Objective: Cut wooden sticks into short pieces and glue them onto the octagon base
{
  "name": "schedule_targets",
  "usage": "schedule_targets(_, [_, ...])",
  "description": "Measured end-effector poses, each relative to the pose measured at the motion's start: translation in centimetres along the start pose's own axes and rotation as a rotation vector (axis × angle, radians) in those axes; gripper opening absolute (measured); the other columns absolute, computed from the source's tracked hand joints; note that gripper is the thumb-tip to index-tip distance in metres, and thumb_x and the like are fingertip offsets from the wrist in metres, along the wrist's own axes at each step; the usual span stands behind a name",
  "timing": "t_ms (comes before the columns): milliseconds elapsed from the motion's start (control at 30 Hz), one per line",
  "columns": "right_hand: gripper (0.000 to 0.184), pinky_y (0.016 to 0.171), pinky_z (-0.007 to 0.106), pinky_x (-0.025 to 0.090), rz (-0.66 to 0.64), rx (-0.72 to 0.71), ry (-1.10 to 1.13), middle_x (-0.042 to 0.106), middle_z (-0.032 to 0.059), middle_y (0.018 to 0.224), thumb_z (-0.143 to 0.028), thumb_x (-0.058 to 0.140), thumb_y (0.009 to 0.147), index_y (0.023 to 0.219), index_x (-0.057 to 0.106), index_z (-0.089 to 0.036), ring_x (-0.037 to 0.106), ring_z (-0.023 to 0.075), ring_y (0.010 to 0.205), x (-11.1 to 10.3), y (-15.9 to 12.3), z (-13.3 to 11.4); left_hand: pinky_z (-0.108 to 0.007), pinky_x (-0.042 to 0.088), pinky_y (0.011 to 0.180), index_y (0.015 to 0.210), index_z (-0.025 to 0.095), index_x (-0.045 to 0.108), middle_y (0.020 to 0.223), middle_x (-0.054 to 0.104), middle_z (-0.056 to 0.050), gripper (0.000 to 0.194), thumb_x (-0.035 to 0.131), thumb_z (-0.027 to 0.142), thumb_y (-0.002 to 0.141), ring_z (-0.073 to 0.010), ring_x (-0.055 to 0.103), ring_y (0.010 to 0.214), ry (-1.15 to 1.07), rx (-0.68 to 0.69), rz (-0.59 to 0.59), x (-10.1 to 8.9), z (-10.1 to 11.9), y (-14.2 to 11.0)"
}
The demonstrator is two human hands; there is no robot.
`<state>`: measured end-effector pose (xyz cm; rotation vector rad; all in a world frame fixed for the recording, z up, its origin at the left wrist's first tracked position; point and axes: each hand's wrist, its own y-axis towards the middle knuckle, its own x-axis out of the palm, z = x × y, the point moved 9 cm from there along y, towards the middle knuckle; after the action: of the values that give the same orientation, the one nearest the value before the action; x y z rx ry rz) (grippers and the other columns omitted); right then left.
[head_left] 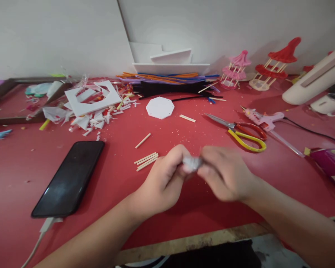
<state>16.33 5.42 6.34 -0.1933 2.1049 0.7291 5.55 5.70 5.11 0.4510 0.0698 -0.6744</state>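
My left hand is closed around a small greyish-white object, blurred and mostly hidden, so I cannot tell its kind. Against its other end my right hand pinches with fingers pressed together, smeared by motion. Several short wooden sticks lie just left of my left hand, with one loose stick above them. Farther back are a white octagonal foam board with small holes near its edge and a pair of short sticks.
Scissors with red and yellow handles lie right, beside a pink glue gun. A phone is at left, below white foam scraps. Pink and red pavilion models stand at the back right.
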Motion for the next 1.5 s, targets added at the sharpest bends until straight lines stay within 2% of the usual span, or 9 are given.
schedule_targets(133, [0.03,0.05,0.026,0.025,0.192,0.071,-0.04,0.038,-0.0037,0.056,-0.034,0.038,0.097,0.07,0.038,-0.022,0.034,0.0107,0.049,-2.5,-0.1,1.5,-0.024,0.034,0.053,0.091,0.022,0.043,0.068,0.041,0.003,0.011,0.037,0.02,0.101,-0.0111,0.038,0.057,-0.075,-0.001,0.004,0.0,-0.5,-0.4])
schedule_targets(267, [0.032,0.05,0.026,0.025,0.077,-0.075,0.074,0.039,-0.0032,0.06,-0.038,0.038,0.096,0.069,0.036,-0.021,0.034,0.0105,0.052,-0.5,0.1,-0.8,-0.023,0.038,0.055,0.088,0.021,0.044,0.069,0.049,0.002,0.014,0.039,0.018,0.101,-0.01,0.044,0.057,0.035,-0.025,0.072,-0.9,-1.0,0.0])
schedule_targets(400, [0.035,0.051,0.026,0.025,0.027,-0.126,0.1,0.04,-0.0028,0.06,-0.041,0.034,0.097,0.069,0.037,-0.021,0.034,0.0105,0.052,0.7,0.0,-2.0,-0.023,0.042,0.057,0.094,0.02,0.049,0.076,0.056,0.0,0.015,0.045,0.006,0.092,-0.0113,0.051,0.063,0.159,-0.007,0.105,-1.2,-0.4,0.3])
schedule_targets(567, [0.036,0.05,0.026,0.024,0.004,-0.112,0.091,0.038,-0.0033,0.06,-0.043,0.031,0.098,0.069,0.035,-0.021,0.031,0.0104,0.053,0.8,-0.1,-1.9,-0.02,0.043,0.058,0.092,0.019,0.05,0.076,0.055,0.001,0.034,0.04,-0.009,0.076,-0.0101,0.052,0.064,0.212,0.031,0.099,-0.8,0.4,0.6])
schedule_targets(967, [0.04,0.051,0.027,0.024,-0.049,-0.111,0.071,0.04,-0.0026,0.061,-0.047,0.031,0.098,0.069,0.038,-0.021,0.032,0.0107,0.053,1.2,-0.5,-1.8,-0.02,0.04,0.055,0.085,0.019,0.051,0.071,0.055,0.002,0.037,0.039,-0.011,0.067,-0.0104,0.052,0.063,0.259,0.03,0.059,-1.0,0.3,0.6])
schedule_targets(1100, [0.039,0.051,0.027,0.025,-0.028,-0.101,0.024,0.042,-0.002,0.061,-0.045,0.032,0.097,0.068,0.039,-0.021,0.034,0.011,0.053,0.9,-0.3,-1.2,-0.02,0.04,0.054,0.084,0.019,0.05,0.071,0.055,0.002,0.03,0.043,-0.008,0.074,-0.0097,0.051,0.06,0.268,0.04,0.096,-1.1,0.4,0.3])
schedule_targets(1267, [0.034,0.047,0.025,0.023,0.148,0.112,-0.058,0.033,-0.0057,0.053,-0.035,0.04,0.098,0.067,0.035,-0.022,0.031,0.0093,0.046,-1.6,0.0,2.3,-0.022,0.044,0.059,0.089,0.02,0.048,0.069,0.055,0.002,0.018,0.046,0.002,0.09,-0.0098,0.053,0.061,0.075,0.083,0.07,-0.4,0.8,-0.2])
schedule_targets(1333, [0.031,0.049,0.025,0.026,0.178,0.066,-0.049,0.037,-0.0045,0.056,-0.034,0.04,0.097,0.069,0.039,-0.021,0.034,0.0098,0.049,-1.8,0.1,1.7,-0.022,0.045,0.063,0.089,0.02,0.047,0.071,0.058,0.001,0.016,0.045,0.005,0.093,-0.0099,0.056,0.064,0.057,0.038,0.096,-0.6,0.3,-0.1])
schedule_targets(1500, [0.033,0.05,0.026,0.026,0.04,-0.099,0.066,0.04,-0.0027,0.061,-0.039,0.036,0.097,0.069,0.038,-0.021,0.036,0.0104,0.053,0.3,0.1,-1.3,-0.021,0.044,0.062,0.092,0.02,0.05,0.078,0.059,0.001,0.019,0.048,0.002,0.09,-0.0093,0.055,0.067,0.145,-0.02,0.163,-1.4,-0.7,0.1])
